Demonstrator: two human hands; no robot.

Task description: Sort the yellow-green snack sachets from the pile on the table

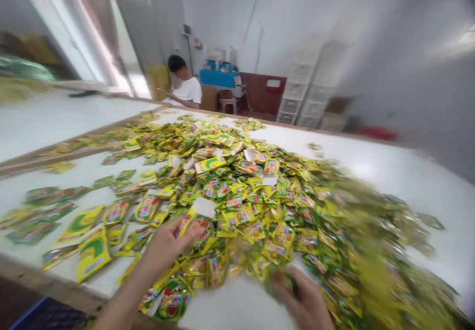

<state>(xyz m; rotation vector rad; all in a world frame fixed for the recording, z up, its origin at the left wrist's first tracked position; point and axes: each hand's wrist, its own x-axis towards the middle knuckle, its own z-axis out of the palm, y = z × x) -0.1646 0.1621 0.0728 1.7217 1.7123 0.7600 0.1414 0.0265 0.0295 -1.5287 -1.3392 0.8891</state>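
A big heap of small yellow and green sachets (241, 191) covers the white table (401, 171). My left hand (168, 243) lies on the near edge of the heap, fingers bent over a few sachets there. My right hand (300, 300) is low at the front, smeared by motion, and seems closed round a dark green sachet (284, 280) at the heap's near edge. Larger yellow-green packets (91, 251) lie singly to the left of my left hand.
A wooden rail (48, 288) edges the table at the front left, a blue crate (44, 315) below it. A second white table (55, 117) stands to the left. A person in a white shirt (183, 87) sits at the far end, near stacked white crates (304, 95).
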